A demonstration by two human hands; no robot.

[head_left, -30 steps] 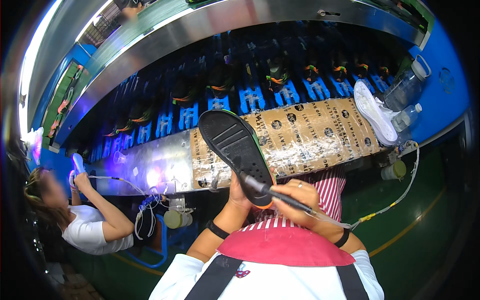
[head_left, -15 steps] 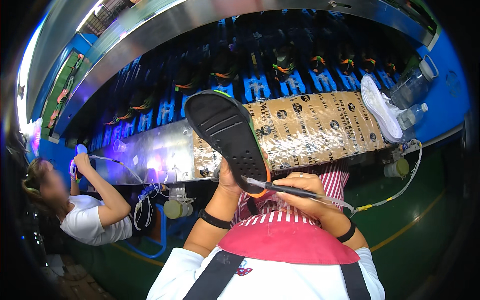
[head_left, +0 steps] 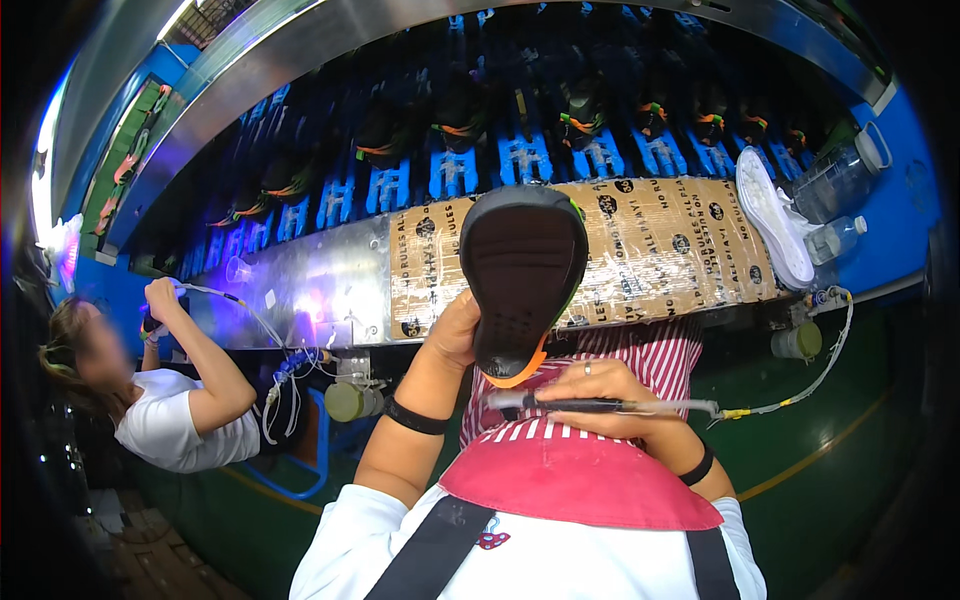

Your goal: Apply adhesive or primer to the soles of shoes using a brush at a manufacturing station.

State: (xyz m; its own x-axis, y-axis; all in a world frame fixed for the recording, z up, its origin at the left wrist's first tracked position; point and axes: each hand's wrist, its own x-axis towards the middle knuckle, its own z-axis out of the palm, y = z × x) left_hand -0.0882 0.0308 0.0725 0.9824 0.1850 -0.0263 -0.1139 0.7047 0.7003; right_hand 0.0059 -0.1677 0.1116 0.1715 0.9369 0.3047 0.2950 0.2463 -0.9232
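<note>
My left hand (head_left: 457, 328) is closed around the heel end of a black shoe (head_left: 525, 262), held upright with its bottom facing me. Orange trim shows at the heel and green along the side; small holes dot the heel area. Below it and to the right, my right hand (head_left: 605, 398) grips a black-handled brush (head_left: 580, 406) fed by a thin clear hose. Its pale tip points left, just under the heel and apart from it. The fingers of the left hand are partly hidden behind the shoe.
A cardboard-covered bench (head_left: 640, 250) lies ahead, with a white sole (head_left: 775, 215) and clear bottles (head_left: 840, 180) at its right end. Beyond it, a rack of blue holders (head_left: 525, 155) carries black shoes. A co-worker (head_left: 185, 400) sits at left; the hose (head_left: 800, 385) loops at right.
The brush has come off the shoe's heel and dropped lower. The shoe has shifted right and turned more upright in my left hand.
</note>
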